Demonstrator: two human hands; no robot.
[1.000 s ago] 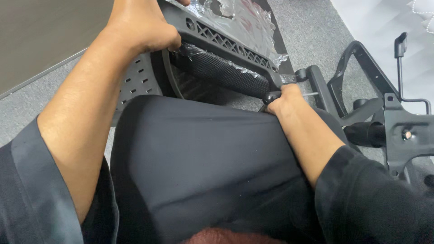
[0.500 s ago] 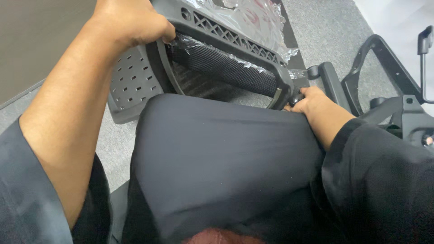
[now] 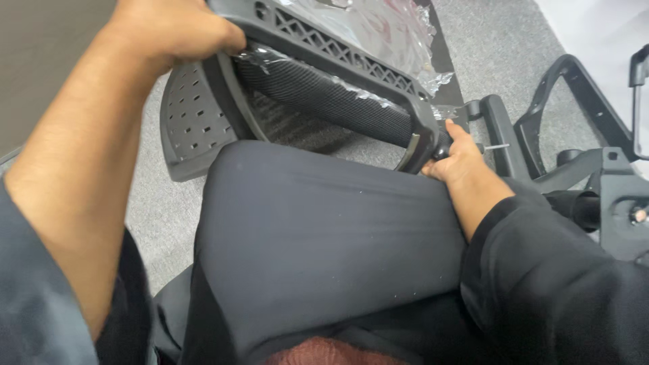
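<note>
Your left hand [image 3: 172, 30] gripped the black chair frame [image 3: 351, 61]; your right hand [image 3: 460, 155] clasped its lower corner above your knee.

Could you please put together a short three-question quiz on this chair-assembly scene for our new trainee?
1. True or false: the left hand grips the upper edge of the black chair frame.
2. The right hand is at the frame's: A) lower right corner, B) perforated plate, C) plastic wrap?
3. What kind of surface lies under the parts?

Key: 1 true. 2 A. 3 grey carpet.
</note>
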